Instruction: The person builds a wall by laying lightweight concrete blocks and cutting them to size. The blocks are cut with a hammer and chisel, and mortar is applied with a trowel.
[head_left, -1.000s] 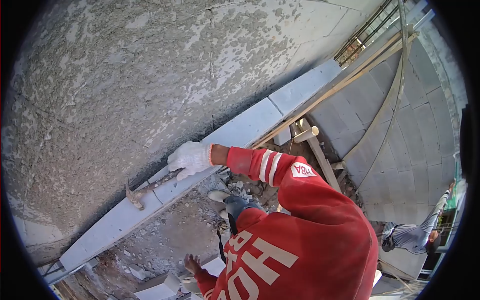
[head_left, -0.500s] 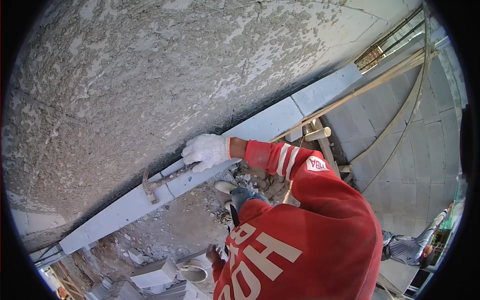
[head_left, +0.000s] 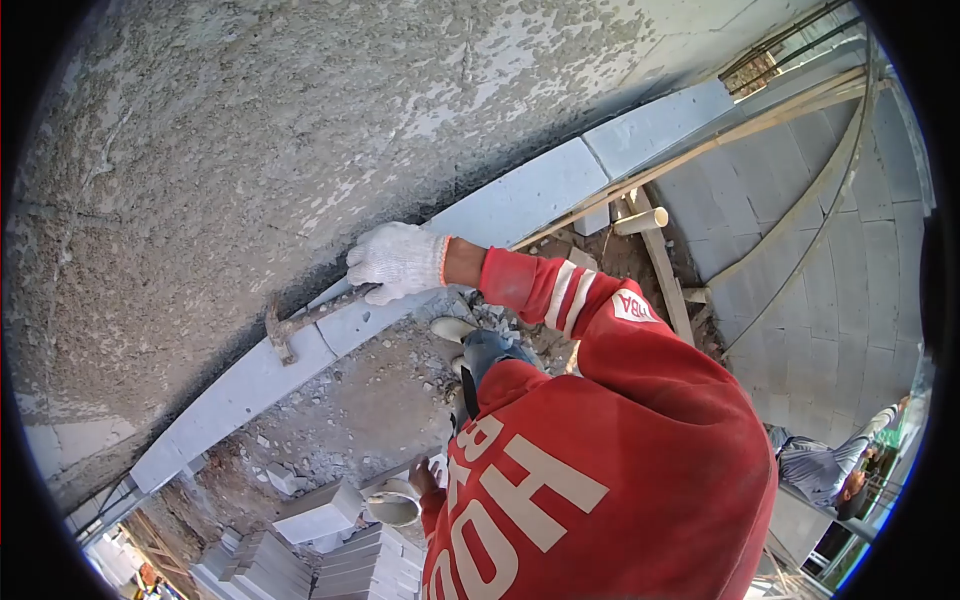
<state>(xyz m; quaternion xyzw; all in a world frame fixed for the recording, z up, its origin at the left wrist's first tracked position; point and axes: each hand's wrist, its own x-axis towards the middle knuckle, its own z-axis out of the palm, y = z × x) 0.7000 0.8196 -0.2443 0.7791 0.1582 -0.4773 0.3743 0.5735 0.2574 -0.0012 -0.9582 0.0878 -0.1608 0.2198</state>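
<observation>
My right hand (head_left: 398,262), in a white knitted glove, is closed on the handle end of a claw hammer (head_left: 282,335). The hammer's worn head lies over the top of a low wall of pale blocks (head_left: 235,405), and its handle slants up to the glove. Beyond the glove rises a rough, mortar-spattered grey wall (head_left: 250,150). Bare and partly hidden by the red sleeve, my left hand (head_left: 432,472) hangs low with its fingers apart, holding nothing. A white bucket (head_left: 394,503) stands below, close beside it in this view.
Stacked pale blocks (head_left: 262,568) stand at the lower left, and rubble (head_left: 385,395) covers the ground around my shoes. A long timber strip (head_left: 690,165) and a cream pipe (head_left: 641,221) lie at right. Another person (head_left: 812,468) is at the far right.
The view has shifted, so the block wall sits higher in the picture. My gloved hand and the hammer keep nearly the same place against the blocks.
</observation>
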